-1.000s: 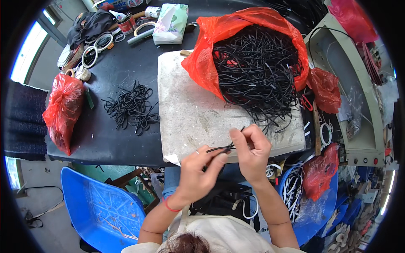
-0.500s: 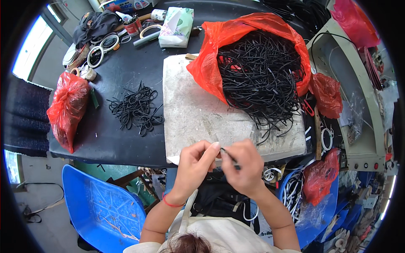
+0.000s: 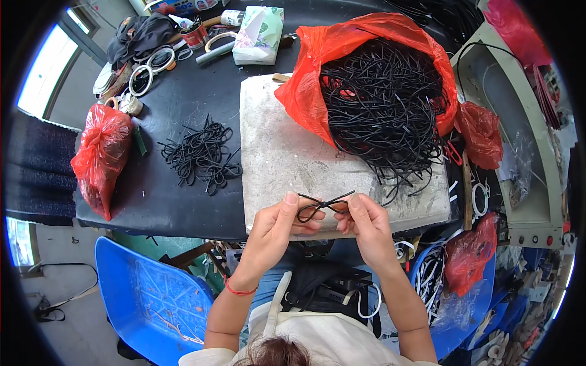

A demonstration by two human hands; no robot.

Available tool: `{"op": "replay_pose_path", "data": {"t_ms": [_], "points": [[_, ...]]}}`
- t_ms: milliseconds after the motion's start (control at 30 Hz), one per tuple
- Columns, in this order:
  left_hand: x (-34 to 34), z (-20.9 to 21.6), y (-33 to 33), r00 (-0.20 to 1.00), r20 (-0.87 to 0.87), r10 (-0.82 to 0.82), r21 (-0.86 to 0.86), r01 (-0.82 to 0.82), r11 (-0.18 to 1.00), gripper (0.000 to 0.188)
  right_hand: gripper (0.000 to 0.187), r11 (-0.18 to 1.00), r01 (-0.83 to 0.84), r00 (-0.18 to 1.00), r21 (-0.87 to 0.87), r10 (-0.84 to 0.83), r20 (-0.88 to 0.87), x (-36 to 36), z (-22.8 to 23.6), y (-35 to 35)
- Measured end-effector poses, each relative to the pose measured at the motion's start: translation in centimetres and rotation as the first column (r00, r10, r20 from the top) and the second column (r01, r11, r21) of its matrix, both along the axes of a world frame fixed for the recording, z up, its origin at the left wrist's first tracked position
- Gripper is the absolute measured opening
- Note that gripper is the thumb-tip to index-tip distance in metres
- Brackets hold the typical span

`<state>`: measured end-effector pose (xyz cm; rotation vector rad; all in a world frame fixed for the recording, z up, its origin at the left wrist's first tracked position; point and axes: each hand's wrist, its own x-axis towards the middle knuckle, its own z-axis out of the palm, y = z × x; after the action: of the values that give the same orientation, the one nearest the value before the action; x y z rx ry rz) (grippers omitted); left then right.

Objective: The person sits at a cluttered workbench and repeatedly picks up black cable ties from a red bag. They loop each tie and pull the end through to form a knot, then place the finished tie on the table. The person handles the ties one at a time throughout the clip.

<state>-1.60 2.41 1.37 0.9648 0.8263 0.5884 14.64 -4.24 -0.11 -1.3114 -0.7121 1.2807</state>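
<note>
A thin black cord bow (image 3: 323,205), with two loops and a knot in its middle, stretches between my hands above the board's near edge. My left hand (image 3: 278,222) pinches its left side between thumb and fingers. On the other side, my right hand (image 3: 366,221) pinches the right loop and end. Beyond them, a red plastic bag (image 3: 308,73) lies open on its side, with a heap of loose black cords (image 3: 384,104) spilling out. To the left, a smaller pile of looped black cords (image 3: 201,155) rests on the black tabletop.
A pale worn board (image 3: 274,152) lies under the open bag. At the left stands a tied red bag (image 3: 102,152); a tissue pack (image 3: 259,36) and tape rolls (image 3: 141,80) are at the back. Blue plastic bins (image 3: 149,293) flank me below the table's edge.
My hands were close together, pinching a bit of cord with the right hand blurred. Now they are apart, and a knotted bow with two loops shows between them.
</note>
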Motion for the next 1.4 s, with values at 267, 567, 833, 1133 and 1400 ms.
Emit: {"op": "replay_pose_path", "data": {"t_ms": [267, 567, 833, 1133, 1400], "points": [[1.0, -0.4, -1.4, 0.995, 0.035, 0.092, 0.091, -0.095, 0.991, 0.021, 0.011, 0.996, -0.079, 0.997, 0.049, 0.079, 0.007, -0.4, 0.9, -0.1], [2.7, -0.9, -2.7, 0.951, -0.061, 0.302, 0.165, -0.288, 0.943, 0.014, 0.013, 0.992, 0.035, 0.993, 0.12, -0.048, 0.104, -2.0, 0.2, -0.5], [2.0, -0.4, -1.6, 0.984, 0.044, 0.174, 0.022, -0.175, 0.984, 0.018, 0.014, 0.999, -0.023, 0.998, -0.024, 0.021, -0.065, 0.2, 1.1, 0.6], [1.5, -0.9, -1.9, 0.998, 0.065, 0.0, 0.059, -0.004, 0.998, 0.021, 0.019, 0.986, 0.107, 0.964, 0.128, -0.134, 0.23, -0.8, -0.1, 0.3], [1.1, -0.7, -2.1, 0.992, 0.029, -0.122, 0.096, 0.119, 0.988, 0.02, 0.025, 0.998, 0.04, 0.951, 0.051, -0.054, 0.305, 0.3, 0.0, 0.5]]}}
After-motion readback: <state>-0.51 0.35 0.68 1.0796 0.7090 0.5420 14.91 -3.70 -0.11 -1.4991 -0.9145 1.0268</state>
